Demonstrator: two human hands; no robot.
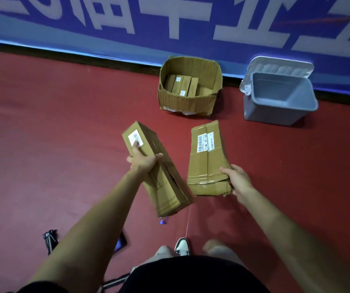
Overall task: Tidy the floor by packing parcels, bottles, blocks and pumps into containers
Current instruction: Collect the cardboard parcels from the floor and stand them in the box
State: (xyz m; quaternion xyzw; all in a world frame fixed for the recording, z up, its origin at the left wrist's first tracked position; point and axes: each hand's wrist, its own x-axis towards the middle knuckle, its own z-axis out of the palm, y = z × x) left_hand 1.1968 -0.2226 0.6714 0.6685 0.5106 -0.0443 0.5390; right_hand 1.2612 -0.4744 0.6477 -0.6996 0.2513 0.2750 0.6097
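1. The left hand [143, 162] grips a long cardboard parcel [159, 172] above the red floor [53, 134].
2. The right hand [238, 180] holds a flatter taped parcel [206, 161].
3. An open carton [188, 85] holds several slim boxes beside a grey lidded bin [279, 100].
4. A blurred blue-capped object [162, 220], perhaps a bottle, lies below.

Head cam (wide-angle, lines bowed) looks fwd & steeply down onto the red floor [53, 127], facing the blue banner [191, 45] along its far edge.
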